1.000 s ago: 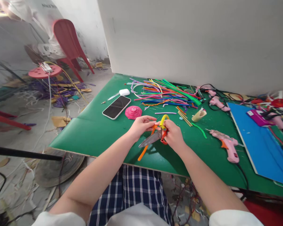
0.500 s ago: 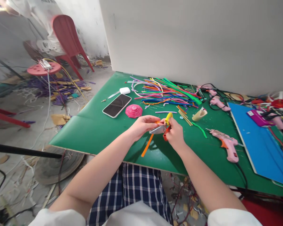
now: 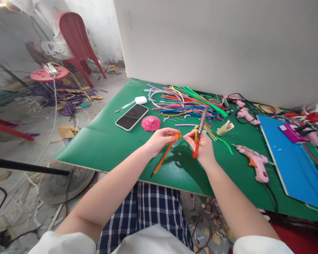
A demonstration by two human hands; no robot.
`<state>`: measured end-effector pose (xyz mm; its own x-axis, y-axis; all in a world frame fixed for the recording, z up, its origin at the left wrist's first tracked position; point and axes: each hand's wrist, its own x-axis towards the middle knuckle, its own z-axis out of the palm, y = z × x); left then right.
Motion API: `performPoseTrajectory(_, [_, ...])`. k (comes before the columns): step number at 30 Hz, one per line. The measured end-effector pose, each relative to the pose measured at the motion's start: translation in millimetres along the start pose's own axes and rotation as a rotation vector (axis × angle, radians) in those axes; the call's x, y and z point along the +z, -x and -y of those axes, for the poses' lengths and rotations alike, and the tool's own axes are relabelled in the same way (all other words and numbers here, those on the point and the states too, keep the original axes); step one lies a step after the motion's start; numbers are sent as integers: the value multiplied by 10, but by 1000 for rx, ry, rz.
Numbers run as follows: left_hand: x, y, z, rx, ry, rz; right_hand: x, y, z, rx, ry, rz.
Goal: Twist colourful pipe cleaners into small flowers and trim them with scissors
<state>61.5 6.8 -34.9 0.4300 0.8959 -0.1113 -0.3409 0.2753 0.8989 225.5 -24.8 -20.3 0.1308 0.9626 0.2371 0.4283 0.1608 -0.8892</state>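
Two bare hands at a green worktop (image 3: 116, 151), an orange strip (image 3: 163, 160) in one, scissors (image 3: 202, 123) in the other.
The left hand's (image 3: 161, 141) grip is a closed pinch on the strip's bunched upper end; the loose end slants to seven o'clock above the worktop. The right hand's (image 3: 202, 144) grip is closed around the scissors' handles, blades pointing to one o'clock, its fingertips just apart from the strip. Likely risks: a slack pinch could let the bunched end spring loose; a turn of the right wrist could swing the blades into the pile (image 3: 190, 102) at twelve o'clock; a reach toward three o'clock could meet the glue gun's (image 3: 255, 162) nozzle, whose heat cannot be told.
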Motion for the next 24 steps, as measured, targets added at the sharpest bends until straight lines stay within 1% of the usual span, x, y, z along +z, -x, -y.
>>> performPoseTrajectory(3, [-11, -4, -6, 26, 65, 31, -101, 35, 21, 62, -4, 16])
performPoseTrajectory(8, [-13, 16, -55, 22, 142, 51, -314, 157, 30, 141, 96, 140])
performPoseTrajectory(10, [-12, 27, -79, 12, 167, 62, -411, 207, 32, 145, 178, 203])
performPoseTrajectory(14, [-31, 33, -90, 9, 252, 111, -594, 300, 55, 139, 425, 322])
performPoseTrajectory(17, [-47, 28, -80, 15, 330, 134, -694, 368, 80, 158, 562, 378])
performPoseTrajectory(21, [-46, 28, -76, 19, 397, 143, -754, 420, 100, 173, 753, 360])
performPoseTrajectory(24, [-36, 33, -83, 17, 403, 138, -748, 412, 117, 184, 827, 348])
